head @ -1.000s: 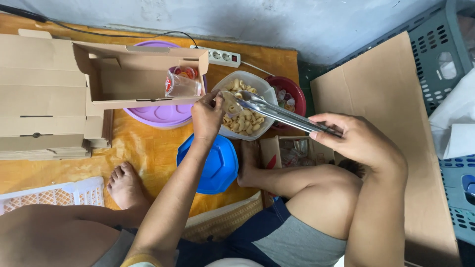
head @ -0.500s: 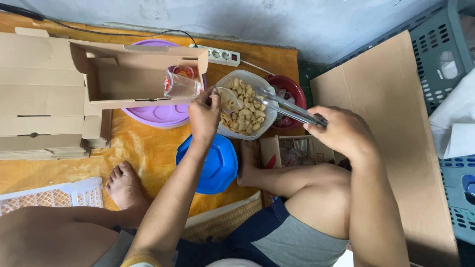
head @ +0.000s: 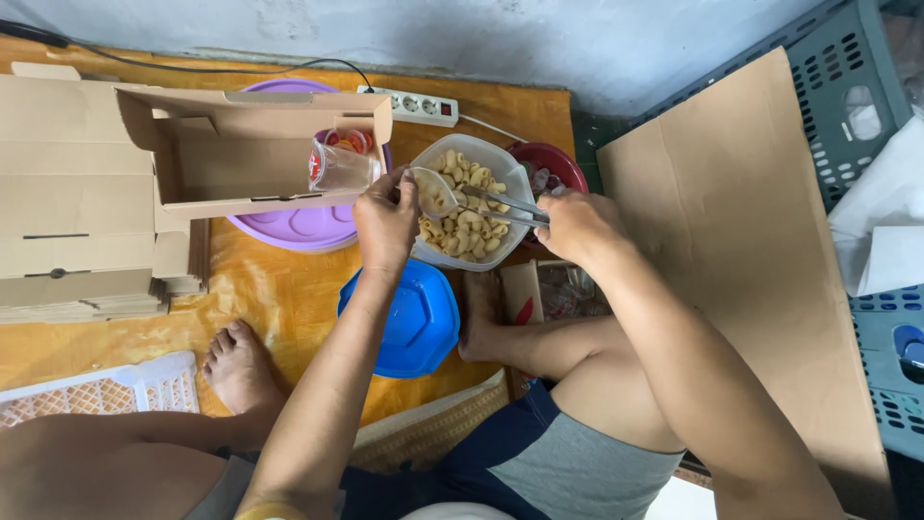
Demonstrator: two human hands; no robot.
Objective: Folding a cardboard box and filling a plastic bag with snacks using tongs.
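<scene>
Metal tongs (head: 481, 202) x1, right hand (head: 577, 223) gripping | left hand (head: 385, 217) pinching cup (head: 337, 166) x1

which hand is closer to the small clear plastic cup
Left. The left hand is right beside the clear cup, apparently holding it; the right hand is across the macaroni bowl, holding tongs.

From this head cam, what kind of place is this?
Likely a home floor used for packing snacks by hand: the person sits cross-legged on an orange mat, with flat cardboard boxes stacked nearby and a power strip along the wall.
</scene>
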